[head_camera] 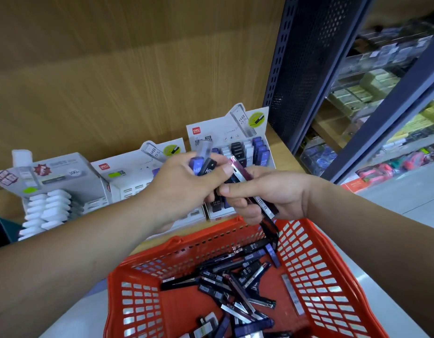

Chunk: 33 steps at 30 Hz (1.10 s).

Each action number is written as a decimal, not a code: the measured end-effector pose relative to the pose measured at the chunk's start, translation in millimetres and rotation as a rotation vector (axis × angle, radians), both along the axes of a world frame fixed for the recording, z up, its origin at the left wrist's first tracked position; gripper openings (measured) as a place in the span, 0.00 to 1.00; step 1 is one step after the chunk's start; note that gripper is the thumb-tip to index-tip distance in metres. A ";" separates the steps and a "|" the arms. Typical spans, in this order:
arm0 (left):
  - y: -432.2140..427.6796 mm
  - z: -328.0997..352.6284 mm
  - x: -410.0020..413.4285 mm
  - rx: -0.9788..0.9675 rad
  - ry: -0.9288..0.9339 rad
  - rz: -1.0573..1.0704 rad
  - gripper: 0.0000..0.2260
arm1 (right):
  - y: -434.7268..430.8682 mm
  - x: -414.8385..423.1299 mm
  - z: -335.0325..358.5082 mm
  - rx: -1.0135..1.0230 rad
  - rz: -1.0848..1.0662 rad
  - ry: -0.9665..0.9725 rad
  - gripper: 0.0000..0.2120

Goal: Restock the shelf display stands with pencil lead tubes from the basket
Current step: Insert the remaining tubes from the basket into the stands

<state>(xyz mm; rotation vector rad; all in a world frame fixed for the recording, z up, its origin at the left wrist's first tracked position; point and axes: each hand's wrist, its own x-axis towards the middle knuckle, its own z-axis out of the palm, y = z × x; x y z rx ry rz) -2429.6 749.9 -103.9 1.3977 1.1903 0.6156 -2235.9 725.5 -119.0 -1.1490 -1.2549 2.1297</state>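
Observation:
My left hand [184, 184] grips a few pencil lead tubes [203, 161], blue and black, marked HB. Right beside it, my right hand [262, 191] holds a bunch of dark tubes [264, 206] that stick out above and below its fingers. Both hands meet above the shelf edge, in front of the right display stand [235, 132], which holds rows of black, white and blue tubes. A red plastic basket [318, 276] below the hands carries several loose tubes [235, 281]. The middle stand [128, 172] is partly hidden by my left hand.
A grey stand with white-capped tubes [50, 206] sits at the left on the wooden shelf. A dark perforated shelf upright [306, 64] rises at the right, with stocked aisle shelves [381, 76] beyond it. The wooden back panel [137, 57] closes off the shelf.

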 end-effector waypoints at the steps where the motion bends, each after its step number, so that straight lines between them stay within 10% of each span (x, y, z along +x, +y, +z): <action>1: -0.3 -0.1 0.9 0.004 0.011 -0.045 0.09 | -0.6 -1.0 1.7 -0.005 0.037 0.007 0.23; 13: 10.2 -1.3 -14.1 -0.169 0.011 -0.047 0.08 | -1.2 8.5 -4.9 -0.123 0.138 0.079 0.09; 21: 22.0 -16.3 -20.0 -0.120 0.020 0.291 0.09 | 2.8 25.0 -17.9 -0.005 -0.204 -0.184 0.07; 26: 18.8 -21.3 -8.7 -0.211 -0.063 0.351 0.07 | 6.5 21.0 -8.8 0.122 -0.387 -0.089 0.18; 33: 6.7 -20.8 7.9 -0.164 -0.034 0.229 0.08 | 16.4 22.2 -1.5 0.243 -0.657 -0.142 0.10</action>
